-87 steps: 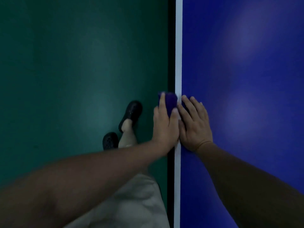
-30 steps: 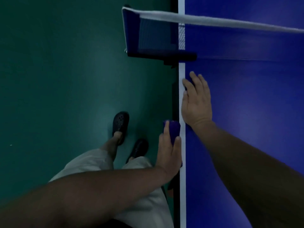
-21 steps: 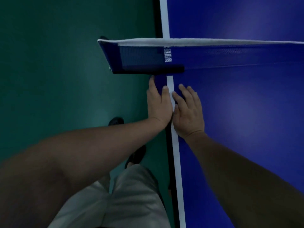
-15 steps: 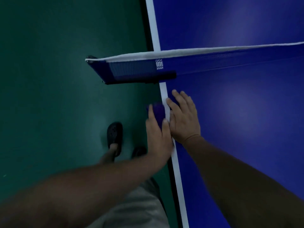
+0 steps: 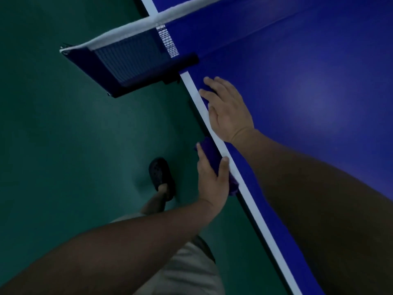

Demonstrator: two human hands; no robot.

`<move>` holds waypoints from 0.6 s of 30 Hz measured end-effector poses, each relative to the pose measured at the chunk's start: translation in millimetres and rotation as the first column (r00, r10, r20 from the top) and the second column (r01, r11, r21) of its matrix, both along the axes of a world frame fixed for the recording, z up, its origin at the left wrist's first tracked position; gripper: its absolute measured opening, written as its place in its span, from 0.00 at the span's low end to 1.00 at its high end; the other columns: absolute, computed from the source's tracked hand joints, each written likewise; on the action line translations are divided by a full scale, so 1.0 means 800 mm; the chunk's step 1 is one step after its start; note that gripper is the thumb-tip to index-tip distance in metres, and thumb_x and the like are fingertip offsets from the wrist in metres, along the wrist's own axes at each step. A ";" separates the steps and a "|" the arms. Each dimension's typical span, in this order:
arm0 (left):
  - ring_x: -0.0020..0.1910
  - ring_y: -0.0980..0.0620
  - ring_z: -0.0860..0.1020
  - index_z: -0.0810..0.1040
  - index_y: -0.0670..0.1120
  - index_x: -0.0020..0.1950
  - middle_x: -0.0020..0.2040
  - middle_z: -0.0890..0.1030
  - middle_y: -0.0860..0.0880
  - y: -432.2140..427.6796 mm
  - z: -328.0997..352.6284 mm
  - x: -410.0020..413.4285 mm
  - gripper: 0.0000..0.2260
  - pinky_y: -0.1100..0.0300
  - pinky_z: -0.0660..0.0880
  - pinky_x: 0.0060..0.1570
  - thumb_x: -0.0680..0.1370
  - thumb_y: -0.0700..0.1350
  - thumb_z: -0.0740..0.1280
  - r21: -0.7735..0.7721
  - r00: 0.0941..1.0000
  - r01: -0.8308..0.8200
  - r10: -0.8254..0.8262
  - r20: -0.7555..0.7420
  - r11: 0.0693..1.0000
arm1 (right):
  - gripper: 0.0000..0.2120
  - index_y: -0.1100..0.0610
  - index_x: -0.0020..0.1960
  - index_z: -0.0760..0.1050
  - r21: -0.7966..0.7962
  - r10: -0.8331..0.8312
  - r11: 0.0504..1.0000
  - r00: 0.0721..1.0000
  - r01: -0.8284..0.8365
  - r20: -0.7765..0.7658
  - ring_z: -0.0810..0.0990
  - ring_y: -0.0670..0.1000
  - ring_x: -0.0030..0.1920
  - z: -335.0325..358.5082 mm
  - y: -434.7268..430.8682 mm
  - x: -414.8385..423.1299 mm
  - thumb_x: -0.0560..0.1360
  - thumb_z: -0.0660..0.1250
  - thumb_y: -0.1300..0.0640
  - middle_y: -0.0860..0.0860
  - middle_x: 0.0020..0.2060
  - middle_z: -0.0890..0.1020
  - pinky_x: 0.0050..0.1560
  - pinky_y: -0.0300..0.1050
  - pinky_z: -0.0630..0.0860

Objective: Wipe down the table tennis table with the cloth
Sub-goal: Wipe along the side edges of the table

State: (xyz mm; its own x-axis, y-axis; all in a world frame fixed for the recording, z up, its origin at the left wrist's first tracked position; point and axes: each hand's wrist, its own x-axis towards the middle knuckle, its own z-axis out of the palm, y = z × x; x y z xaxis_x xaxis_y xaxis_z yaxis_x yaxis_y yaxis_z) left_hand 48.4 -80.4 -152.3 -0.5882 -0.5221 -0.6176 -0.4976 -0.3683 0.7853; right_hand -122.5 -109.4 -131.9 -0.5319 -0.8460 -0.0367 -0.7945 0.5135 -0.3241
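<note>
The left hand (image 5: 210, 182) grips a bunched dark-purple cloth (image 5: 209, 153) against the white-lined edge of the blue surface (image 5: 308, 81), mid-frame; the right hand (image 5: 227, 107) lies flat, fingers straight.

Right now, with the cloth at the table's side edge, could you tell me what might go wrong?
The left hand grips the cloth against the table edge, off the top; it might slip to the floor. The net clamp juts out just ahead; a forward stroke could knock it. The bare right hand lies flat on the top and may smear it.
</note>
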 end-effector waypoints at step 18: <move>0.54 0.50 0.78 0.49 0.54 0.82 0.65 0.76 0.46 0.037 0.042 0.111 0.46 0.59 0.73 0.51 0.73 0.55 0.75 -0.254 0.754 0.655 -0.636 0.163 0.712 | 0.26 0.51 0.81 0.55 0.384 -0.675 0.718 0.715 0.581 0.179 0.49 0.52 0.81 0.071 0.302 0.323 0.86 0.49 0.44 0.47 0.81 0.55 0.80 0.51 0.45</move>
State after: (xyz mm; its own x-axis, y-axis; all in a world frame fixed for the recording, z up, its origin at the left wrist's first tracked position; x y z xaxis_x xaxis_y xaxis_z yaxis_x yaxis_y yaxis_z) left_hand 137.1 -50.4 -118.6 -0.8135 -0.1821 -0.5523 -0.5812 0.2887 0.7608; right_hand 135.6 132.4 -74.9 -0.8579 -0.2418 -0.4534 -0.1444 0.9602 -0.2390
